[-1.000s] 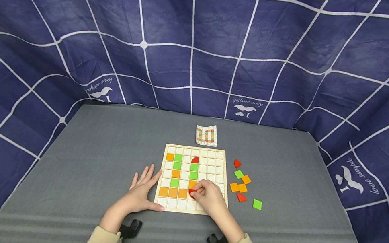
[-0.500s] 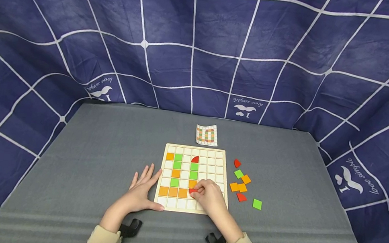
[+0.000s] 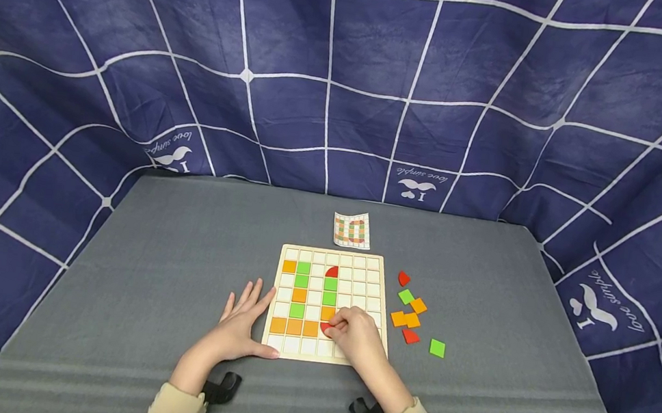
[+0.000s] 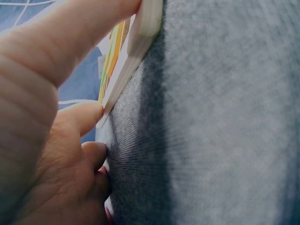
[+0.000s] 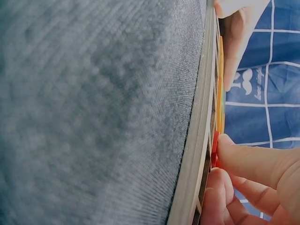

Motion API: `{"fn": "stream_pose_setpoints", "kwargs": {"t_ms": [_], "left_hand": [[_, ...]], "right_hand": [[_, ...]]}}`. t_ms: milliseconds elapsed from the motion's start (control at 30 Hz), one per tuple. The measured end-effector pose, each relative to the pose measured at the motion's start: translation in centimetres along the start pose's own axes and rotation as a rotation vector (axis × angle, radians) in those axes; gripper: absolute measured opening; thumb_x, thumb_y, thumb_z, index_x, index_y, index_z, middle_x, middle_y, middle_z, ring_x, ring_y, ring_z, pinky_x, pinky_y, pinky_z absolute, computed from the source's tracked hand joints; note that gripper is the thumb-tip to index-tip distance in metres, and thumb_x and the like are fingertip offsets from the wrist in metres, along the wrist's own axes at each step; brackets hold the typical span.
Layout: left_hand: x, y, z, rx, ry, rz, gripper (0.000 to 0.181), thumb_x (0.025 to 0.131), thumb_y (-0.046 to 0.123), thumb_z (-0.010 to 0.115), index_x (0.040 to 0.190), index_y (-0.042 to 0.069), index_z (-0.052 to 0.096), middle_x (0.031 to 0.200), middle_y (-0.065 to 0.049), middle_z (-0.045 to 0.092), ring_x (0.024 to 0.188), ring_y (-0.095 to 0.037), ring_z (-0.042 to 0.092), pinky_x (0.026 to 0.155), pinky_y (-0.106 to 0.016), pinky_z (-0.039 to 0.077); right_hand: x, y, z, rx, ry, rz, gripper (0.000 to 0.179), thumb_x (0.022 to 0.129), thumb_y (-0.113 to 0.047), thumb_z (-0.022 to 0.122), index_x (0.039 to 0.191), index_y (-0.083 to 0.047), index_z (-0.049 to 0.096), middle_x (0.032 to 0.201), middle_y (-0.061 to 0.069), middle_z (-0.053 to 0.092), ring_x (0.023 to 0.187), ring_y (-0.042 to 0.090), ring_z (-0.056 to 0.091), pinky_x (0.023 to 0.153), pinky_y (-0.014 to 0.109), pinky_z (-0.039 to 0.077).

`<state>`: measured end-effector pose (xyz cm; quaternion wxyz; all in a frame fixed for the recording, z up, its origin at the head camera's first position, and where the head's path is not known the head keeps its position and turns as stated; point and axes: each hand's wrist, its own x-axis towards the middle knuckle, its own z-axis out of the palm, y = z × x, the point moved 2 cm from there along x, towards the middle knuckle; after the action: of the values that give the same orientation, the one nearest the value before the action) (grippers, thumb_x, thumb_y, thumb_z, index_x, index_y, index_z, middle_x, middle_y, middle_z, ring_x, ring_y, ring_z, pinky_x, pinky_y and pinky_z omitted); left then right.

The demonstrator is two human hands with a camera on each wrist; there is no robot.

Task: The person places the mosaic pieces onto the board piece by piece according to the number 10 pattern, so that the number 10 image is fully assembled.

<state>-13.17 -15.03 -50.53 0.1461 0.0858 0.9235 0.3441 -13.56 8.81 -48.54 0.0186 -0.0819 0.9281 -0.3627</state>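
Observation:
A pale wooden grid board [image 3: 312,359] lies on the grey cloth, with orange and green square tiles and a red quarter-circle tile [image 3: 332,272] in some cells. My right hand [image 3: 360,337] pinches another red quarter-circle tile [image 3: 325,329] over a cell in the second row from the near edge, right of an orange tile [image 3: 310,329]. The right wrist view has the thumb against this red tile [image 5: 215,149], low at the board's surface. Fingers spread, my left hand [image 3: 235,332] lies at the board's left side, its thumb touching the near-left corner.
Loose tiles lie right of the board: red [image 3: 404,279], green [image 3: 406,296], several orange ones [image 3: 419,305], a second red [image 3: 411,336] and a green one [image 3: 437,348] nearer. A printed pattern card [image 3: 351,230] sits beyond the board. A blue curtain [image 3: 354,120] surrounds the table.
The red tile in my right fingers has shifted slightly and turned within the same cell area. My left hand and the loose tiles stay where they were.

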Motion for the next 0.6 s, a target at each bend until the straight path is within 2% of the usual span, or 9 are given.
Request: {"fn": "stream_pose_setpoints", "kwargs": {"t_ms": [300, 600], "left_hand": [[0.0, 0.0, 0.1, 0.002, -0.003, -0.001, 0.125, 0.059, 0.037, 0.095, 0.157, 0.01, 0.022, 0.165, -0.019, 0.002, 0.153, -0.039, -0.003, 0.12, -0.06, -0.008], [0.0, -0.1, 0.1, 0.005, 0.0, 0.003, 0.126, 0.058, 0.038, 0.095, 0.157, 0.009, 0.023, 0.165, -0.02, 0.002, 0.153, -0.04, -0.003, 0.12, -0.06, -0.008]], "right_hand": [[-0.3, 0.3, -0.7, 0.018, 0.037, 0.006, 0.011, 0.077, -0.008, 0.082, 0.081, -0.008, 0.071, 0.075, -0.002, 0.062, 0.064, 0.005, 0.056, 0.059, 0.018, 0.047], [0.2, 2.8, -4.2, 0.118, 0.123, 0.151, 0.003, 0.084, -0.011, 0.075, 0.087, -0.01, 0.074, 0.08, 0.0, 0.068, 0.068, 0.007, 0.059, 0.061, 0.021, 0.048]]}}
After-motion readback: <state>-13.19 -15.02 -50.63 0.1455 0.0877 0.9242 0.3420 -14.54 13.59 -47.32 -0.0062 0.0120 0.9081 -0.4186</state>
